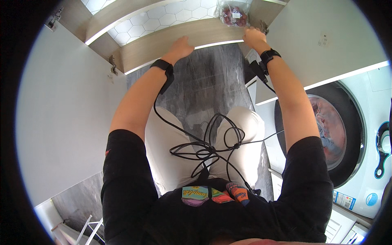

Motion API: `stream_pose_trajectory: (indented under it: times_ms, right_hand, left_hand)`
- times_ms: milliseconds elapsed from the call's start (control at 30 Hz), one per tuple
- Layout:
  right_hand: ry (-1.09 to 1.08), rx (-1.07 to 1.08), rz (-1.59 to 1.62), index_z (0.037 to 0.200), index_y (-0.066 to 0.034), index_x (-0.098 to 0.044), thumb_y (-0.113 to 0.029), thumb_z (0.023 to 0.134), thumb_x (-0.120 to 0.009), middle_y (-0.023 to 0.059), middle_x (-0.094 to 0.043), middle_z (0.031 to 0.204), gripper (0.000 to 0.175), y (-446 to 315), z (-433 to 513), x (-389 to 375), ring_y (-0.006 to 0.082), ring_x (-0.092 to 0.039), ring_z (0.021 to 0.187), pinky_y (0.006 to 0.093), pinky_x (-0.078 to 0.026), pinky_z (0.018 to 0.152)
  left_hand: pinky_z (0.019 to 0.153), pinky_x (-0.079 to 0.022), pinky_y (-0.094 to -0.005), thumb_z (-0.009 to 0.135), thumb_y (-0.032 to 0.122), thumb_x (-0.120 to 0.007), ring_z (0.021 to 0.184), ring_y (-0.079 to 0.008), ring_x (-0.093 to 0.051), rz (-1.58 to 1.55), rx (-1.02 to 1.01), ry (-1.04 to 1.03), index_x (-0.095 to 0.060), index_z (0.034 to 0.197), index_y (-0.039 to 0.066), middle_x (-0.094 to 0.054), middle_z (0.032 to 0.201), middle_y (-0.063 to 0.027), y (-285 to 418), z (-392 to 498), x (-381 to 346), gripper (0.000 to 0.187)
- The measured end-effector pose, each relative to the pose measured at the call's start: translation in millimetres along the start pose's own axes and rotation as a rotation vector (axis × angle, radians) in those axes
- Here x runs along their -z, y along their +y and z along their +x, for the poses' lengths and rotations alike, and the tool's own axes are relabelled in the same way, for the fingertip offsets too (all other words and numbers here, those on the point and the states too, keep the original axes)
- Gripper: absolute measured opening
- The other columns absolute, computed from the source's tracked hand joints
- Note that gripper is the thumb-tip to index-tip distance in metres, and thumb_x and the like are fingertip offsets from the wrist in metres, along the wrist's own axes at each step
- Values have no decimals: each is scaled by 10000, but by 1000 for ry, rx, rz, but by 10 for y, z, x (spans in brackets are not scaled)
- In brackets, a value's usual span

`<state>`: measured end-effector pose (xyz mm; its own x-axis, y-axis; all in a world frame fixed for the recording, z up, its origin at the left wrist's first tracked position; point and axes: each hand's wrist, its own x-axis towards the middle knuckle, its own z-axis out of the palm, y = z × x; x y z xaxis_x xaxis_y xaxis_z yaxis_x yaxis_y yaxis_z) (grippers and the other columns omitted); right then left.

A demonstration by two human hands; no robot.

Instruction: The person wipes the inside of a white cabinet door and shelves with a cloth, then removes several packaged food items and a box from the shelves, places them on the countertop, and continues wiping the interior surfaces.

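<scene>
In front of me is a wood-grain cabinet shelf (pixel 211 32) with a pale front edge. My left hand (pixel 182 48) is over its front edge, thumb and forefinger apart, with nothing visible in it; the other fingers are mostly hidden. Farther right, my right hand (pixel 254 36) is at the shelf's edge beside the hinge, fingers bent. Whether it grips the board is unclear. Just beyond those fingers lies a clear plastic bag of dark red round items (pixel 234 15), bearing a label. Black straps with small devices circle both wrists.
Cabinet doors stand open at left (pixel 67 107) and right (pixel 333 39). A front-loading washing machine (pixel 352 128) with laundry behind its glass is at right. Looped black cable (pixel 211 149) lies across my lap, running towards both wrists. White metal rack bars (pixel 88 229) show at lower left.
</scene>
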<state>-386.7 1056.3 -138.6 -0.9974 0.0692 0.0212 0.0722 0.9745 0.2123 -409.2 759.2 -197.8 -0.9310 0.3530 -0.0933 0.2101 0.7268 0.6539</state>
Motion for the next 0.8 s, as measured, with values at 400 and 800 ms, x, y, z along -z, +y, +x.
stream_pose_trajectory:
  times_ms: [400, 800]
  right_hand:
    - [137, 24, 131, 1247, -102, -513, -229, 870, -504, 157, -570, 1221, 398, -62, 330, -583, 339, -541, 1146, 463, -475, 910]
    - [139, 7, 256, 1258, -145, -511, -251, 847, -533, 186, -457, 1333, 425, 28, 757, -1374, 396, -479, 1183, 490, -451, 940]
  left_hand:
    - [1012, -383, -450, 819, 248, -563, 1261, -390, -414, 182, 67, 13, -395, 1376, 0, -418, 1381, -249, -534, 306, -556, 632]
    - [1124, -44, -558, 896, 557, -458, 1438, -317, -79, 339, 152, 368, -133, 1471, -14, -136, 1540, -191, -879, 737, -1043, 873]
